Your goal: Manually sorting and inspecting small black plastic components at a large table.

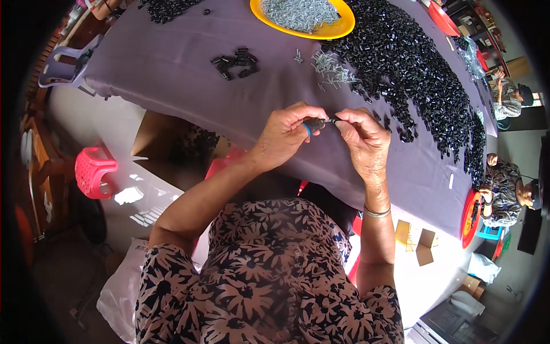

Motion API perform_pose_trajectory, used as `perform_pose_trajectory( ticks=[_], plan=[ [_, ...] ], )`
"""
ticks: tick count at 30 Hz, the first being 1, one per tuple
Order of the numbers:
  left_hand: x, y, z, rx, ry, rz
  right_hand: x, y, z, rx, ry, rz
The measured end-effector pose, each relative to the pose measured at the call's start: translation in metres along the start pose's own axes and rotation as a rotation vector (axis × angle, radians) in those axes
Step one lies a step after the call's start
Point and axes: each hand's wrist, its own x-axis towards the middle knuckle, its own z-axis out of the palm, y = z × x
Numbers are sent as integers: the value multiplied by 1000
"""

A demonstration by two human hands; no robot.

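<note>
Floor (421, 284) glares white; bent edges darken, perhaps blurred.

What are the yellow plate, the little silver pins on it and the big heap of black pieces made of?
Yellow plate: probably smooth plastic; its colour is bright and even.
Silver pins: likely bare metal, since they look grey and shiny.
Black pieces: perhaps glossy hard plastic, because they glint, but they're too small here to rule out coated metal.

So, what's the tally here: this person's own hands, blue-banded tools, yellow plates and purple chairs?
Own hands: 2 (left hand, right hand)
Blue-banded dark tool, in the left hand: 1
Yellow plate, bearing silver pins: 1
Purple chair: 1
Total: 5
</note>
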Motion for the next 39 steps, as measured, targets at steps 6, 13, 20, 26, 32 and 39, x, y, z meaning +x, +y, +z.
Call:
perform_pose_trajectory(
  ticks=[6, 13, 20, 26, 32, 39],
  plan=[
    [-1, -1, 0, 30, -21, -37, 0, 0, 0, -94, -31, -16],
    [0, -1, -1, 38, -22, -52, 1, -2, 1, -3, 15, -6],
    [-1, -2, -3, 78, -43, -101, -1, -4, 5, -156, -32, -45],
    [-1, -1, -1, -70, -19, -83, -2, -10, 9, -274, -19, -76],
    [0, -5, -2, -108, -46, -70, -1, -12, 9, -273, -26, -73],
    [1, -1, -2, -102, -51, -81, -1, -13, 7, -263, -47, -61]
  ],
)
